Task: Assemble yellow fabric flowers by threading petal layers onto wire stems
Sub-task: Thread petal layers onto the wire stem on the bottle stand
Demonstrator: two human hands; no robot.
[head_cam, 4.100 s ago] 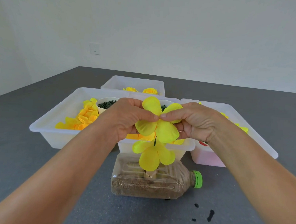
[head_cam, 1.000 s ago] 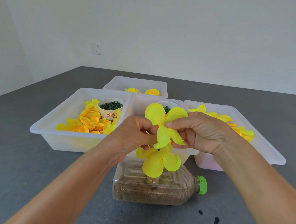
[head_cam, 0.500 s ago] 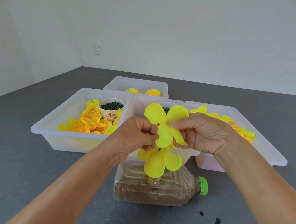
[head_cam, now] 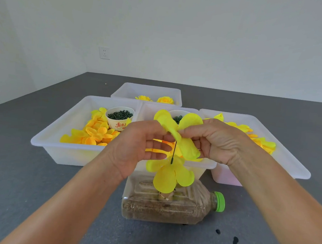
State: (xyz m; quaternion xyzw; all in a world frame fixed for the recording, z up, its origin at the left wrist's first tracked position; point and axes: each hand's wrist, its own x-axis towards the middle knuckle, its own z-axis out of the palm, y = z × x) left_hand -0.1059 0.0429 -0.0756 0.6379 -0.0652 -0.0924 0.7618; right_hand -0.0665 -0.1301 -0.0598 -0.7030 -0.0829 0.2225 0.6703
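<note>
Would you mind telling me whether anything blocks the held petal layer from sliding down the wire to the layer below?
Nothing visible does: the wire stem runs bare from the upper petal layer to the lower petal layer.

We see a plain white wall (head_cam: 200, 33) ahead, a second white wall (head_cam: 18, 45) meeting it at the left corner, a white power socket (head_cam: 104, 52) low on the wall, a dark grey surface (head_cam: 28, 179) below, soft even light, a few black spots (head_cam: 233, 243) near its front.

4 bins (head_cam: 63, 149) crowd behind the bottle (head_cam: 169, 208); table (head_cam: 18, 188) sides open.
</note>
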